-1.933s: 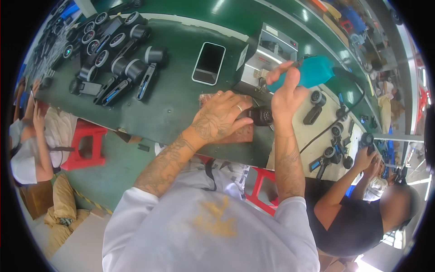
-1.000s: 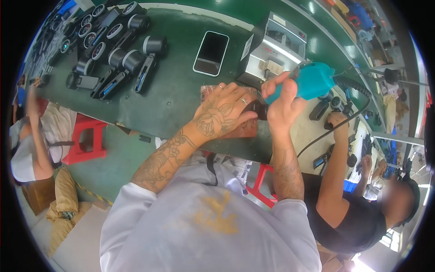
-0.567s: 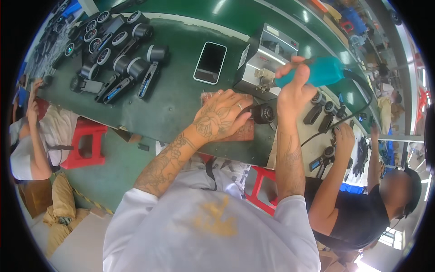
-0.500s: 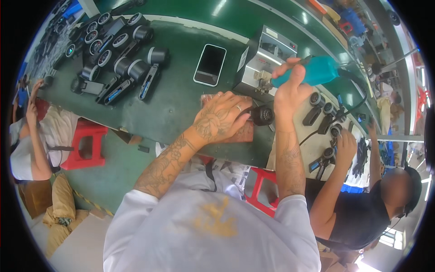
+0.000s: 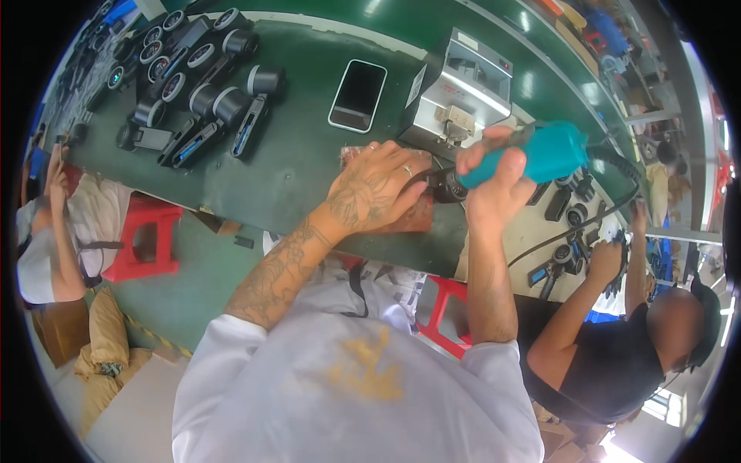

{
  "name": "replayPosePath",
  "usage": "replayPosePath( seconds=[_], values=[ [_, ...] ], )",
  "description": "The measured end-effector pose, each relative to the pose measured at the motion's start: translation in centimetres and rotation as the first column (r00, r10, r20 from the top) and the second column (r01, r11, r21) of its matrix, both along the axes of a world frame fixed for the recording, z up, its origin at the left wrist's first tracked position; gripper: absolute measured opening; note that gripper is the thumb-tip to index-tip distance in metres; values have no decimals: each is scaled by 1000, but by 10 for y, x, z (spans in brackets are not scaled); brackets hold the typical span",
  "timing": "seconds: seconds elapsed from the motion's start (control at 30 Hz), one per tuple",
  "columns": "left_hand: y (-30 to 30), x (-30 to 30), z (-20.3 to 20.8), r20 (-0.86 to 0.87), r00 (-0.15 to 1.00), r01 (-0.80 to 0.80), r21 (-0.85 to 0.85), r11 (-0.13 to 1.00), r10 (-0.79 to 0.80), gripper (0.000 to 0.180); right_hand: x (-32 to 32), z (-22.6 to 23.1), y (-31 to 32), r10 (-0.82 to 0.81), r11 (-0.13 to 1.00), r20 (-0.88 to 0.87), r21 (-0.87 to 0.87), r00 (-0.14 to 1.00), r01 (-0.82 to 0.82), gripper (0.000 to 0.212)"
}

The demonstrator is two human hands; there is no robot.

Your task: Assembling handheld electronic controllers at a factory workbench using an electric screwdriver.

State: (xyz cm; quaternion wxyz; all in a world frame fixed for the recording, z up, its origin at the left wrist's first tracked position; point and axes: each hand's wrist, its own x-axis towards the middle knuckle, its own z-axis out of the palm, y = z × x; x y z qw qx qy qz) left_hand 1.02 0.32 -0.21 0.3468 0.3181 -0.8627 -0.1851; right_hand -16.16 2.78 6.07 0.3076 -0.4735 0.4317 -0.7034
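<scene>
My right hand [image 5: 498, 181] is wrapped round a teal corded electric screwdriver [image 5: 552, 150], which lies sideways in the grip. Its nose end is close to the round end of a black device [image 5: 450, 186]; whether a bit touches it I cannot tell. My left hand [image 5: 378, 189], back upward, presses that device down, its fingers closed over the body and hiding most of it. Beneath the hand is a worn reddish board [image 5: 413, 216] on the green bench [image 5: 301, 181]. Just beyond stands a silver-grey metal machine [image 5: 463, 92].
Several black devices with round silver-rimmed heads [image 5: 204, 96] cover the bench's left side. A white-edged phone [image 5: 358, 96] lies at the back. More devices [image 5: 563, 251] lie at the right, near a co-worker in black [image 5: 610, 347]. The screwdriver's cord [image 5: 571, 228] loops across there.
The screwdriver has moved down and slightly right, from in front of the metal machine to the device's round end. My left hand stays on the device. The co-worker's hand has moved back and right.
</scene>
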Motion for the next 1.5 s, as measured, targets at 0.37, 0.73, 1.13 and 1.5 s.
replayPosePath(
  seconds=[0.37, 0.73, 1.13, 1.5],
  values=[
    [0, 0, 2, 15, 999, 39, 26, 999, -40, 30, 3, -13, 13, 54, 998, 5, 16, 999, -54, 48],
    [-4, -3, 5, 84, 995, 47, 39, 998, -50, 32, 4, -23, 11, 32, 998, -48, 46, 998, -30, 49],
    [28, 11, 3, 205, 975, 145, -320, 936, -81, 39, -11, 12, 49, 17, 997, 353, -70, 935, 8, 65],
    [22, 101, 45, -808, 403, 595, 588, 548, 429, 56, 0, -12, 97, -61, 998, 291, 5, 955, 62, 70]
  ],
)
